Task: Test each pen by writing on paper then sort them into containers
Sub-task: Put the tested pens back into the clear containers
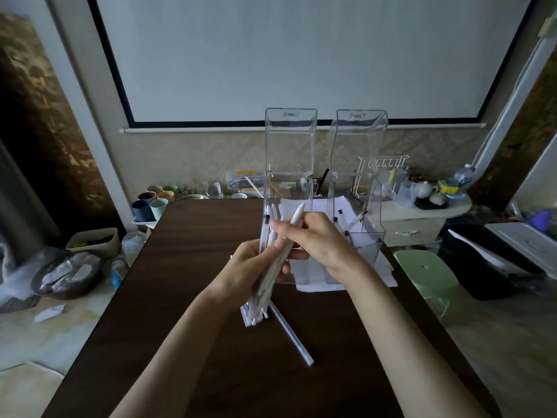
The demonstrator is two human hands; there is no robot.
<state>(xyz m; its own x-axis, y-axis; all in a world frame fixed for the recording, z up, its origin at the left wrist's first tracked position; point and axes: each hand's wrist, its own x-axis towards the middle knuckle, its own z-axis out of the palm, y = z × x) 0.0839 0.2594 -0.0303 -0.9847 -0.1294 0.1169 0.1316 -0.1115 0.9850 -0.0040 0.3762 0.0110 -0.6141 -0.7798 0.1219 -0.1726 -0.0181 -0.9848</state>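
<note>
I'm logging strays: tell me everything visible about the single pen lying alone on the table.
The lone pen is slim, white and plastic-looking, lying flat on the dark wooden table. It slants from beside the pen bundle held in the left hand toward the near right. Neither hand touches it; whether it is capped cannot be told.

- A dark wooden counter fills the middle.
- A projector screen hangs on the wall behind the counter.
- A cluster of coloured cups stands just off the counter's far left corner.
- A beige bin and a dark bowl of wrapped items sit on the floor left of the counter.
- A pale green stool stands right of the counter.
- A white teapot rests on a cabinet beyond the counter's far right corner.
</note>
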